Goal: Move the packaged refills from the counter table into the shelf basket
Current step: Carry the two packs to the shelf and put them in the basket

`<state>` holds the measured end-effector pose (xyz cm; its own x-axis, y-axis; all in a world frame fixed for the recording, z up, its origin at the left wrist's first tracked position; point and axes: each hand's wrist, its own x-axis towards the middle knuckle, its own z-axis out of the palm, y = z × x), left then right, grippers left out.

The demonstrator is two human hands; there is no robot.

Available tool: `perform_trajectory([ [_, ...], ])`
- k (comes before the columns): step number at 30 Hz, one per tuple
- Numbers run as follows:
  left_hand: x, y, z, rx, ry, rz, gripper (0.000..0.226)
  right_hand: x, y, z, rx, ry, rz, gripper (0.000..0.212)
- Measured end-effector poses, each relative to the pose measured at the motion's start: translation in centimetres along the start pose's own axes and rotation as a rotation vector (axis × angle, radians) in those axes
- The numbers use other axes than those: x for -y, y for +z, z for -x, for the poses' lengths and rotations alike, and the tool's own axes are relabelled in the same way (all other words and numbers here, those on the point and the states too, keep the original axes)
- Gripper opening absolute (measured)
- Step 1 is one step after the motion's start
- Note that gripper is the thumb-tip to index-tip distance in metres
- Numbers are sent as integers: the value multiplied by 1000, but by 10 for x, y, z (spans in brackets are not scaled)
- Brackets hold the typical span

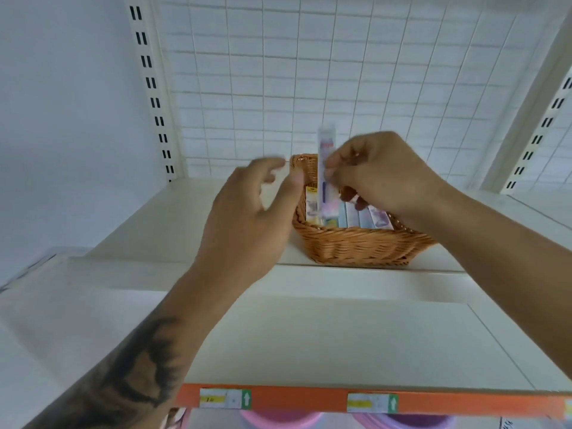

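From your head camera, your right hand [380, 174] pinches one packaged refill [325, 168] upright over the wicker basket [356, 246], its lower end down among the other refill packs [365, 216] already lying inside. Your left hand [247, 218] hovers just left of the basket with fingers loose and spread, holding nothing. The basket sits on the white shelf [309, 329], whose front edge carries an orange price strip [309, 400].

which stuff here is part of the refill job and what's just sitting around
In the job: right hand pinching a refill pack; wicker basket with packs already inside; left hand, holding nothing.

Just there: shelf, price labels, pink tubs below.
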<state>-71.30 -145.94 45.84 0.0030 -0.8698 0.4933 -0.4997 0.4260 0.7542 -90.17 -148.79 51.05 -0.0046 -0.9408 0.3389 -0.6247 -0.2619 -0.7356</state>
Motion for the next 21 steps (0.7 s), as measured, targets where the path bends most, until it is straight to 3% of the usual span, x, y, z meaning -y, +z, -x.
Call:
perform_trajectory([
  [4,36,-3,29,259,-85,-520,76,-13,5,-14,124,134,216,8],
  [6,41,-1,37,280,-35,-674,77,-15,9,-18,184,152,286,14],
  [10,46,5,43,193,28,-698,66,-14,18,-19,279,147,441,20],
  [14,56,8,44,121,106,-674,58,-13,24,-19,319,156,538,7],
  [21,66,8,46,46,232,-660,48,-5,16,-16,226,148,559,7],
])
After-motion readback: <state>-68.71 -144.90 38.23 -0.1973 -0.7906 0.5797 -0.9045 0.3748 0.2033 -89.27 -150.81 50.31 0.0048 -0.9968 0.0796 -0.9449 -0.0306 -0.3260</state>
